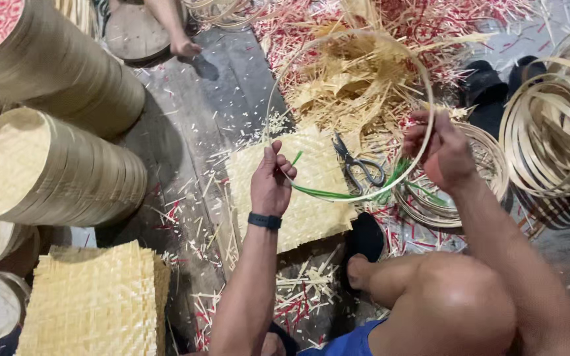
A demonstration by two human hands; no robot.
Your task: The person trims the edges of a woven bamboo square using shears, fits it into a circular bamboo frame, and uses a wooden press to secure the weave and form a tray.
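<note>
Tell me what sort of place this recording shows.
Most likely a floor-level bamboo basket-weaving workshop. Stacks of finished round woven trays lie at left, square woven mats nearby, and offcut scraps litter the floor; both hands hold a thin bamboo hoop.

Saw no packages, labels, signs or screens anywhere in the frame, from upper left to lower right.
</note>
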